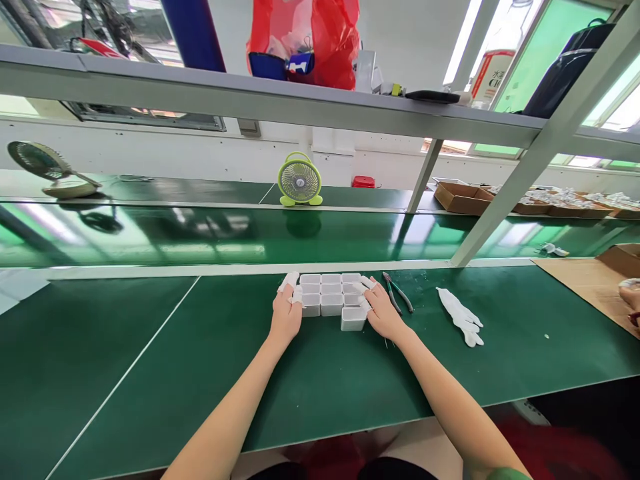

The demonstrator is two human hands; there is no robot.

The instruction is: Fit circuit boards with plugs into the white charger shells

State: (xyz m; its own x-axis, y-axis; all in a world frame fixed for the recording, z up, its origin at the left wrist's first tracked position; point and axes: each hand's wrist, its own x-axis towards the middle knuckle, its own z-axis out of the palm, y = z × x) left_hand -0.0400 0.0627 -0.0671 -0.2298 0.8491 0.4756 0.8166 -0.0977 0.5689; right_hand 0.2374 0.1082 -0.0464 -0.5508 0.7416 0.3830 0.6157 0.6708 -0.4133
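Note:
Small white square boxes (331,305) stand packed in rows on the green table, their tops facing up. One white box (353,320) at the front right juts out toward me from the block. My left hand (287,312) lies against the block's left side, its fingers stretched out and apart. White coverings wrap the fingertips of both hands. At the right side, my right hand (383,311) has its fingers spread against the boxes, near the jutting one. Just beyond it lie pliers (398,293) with dark green handles.
A white glove (460,316) lies to the right on the table (200,393). Farther right is a flat cardboard sheet (575,283), with part of another person's hand (631,293) at the edge. Behind stand a green fan (300,180), cartons (463,198) and a slanting shelf post (505,190).

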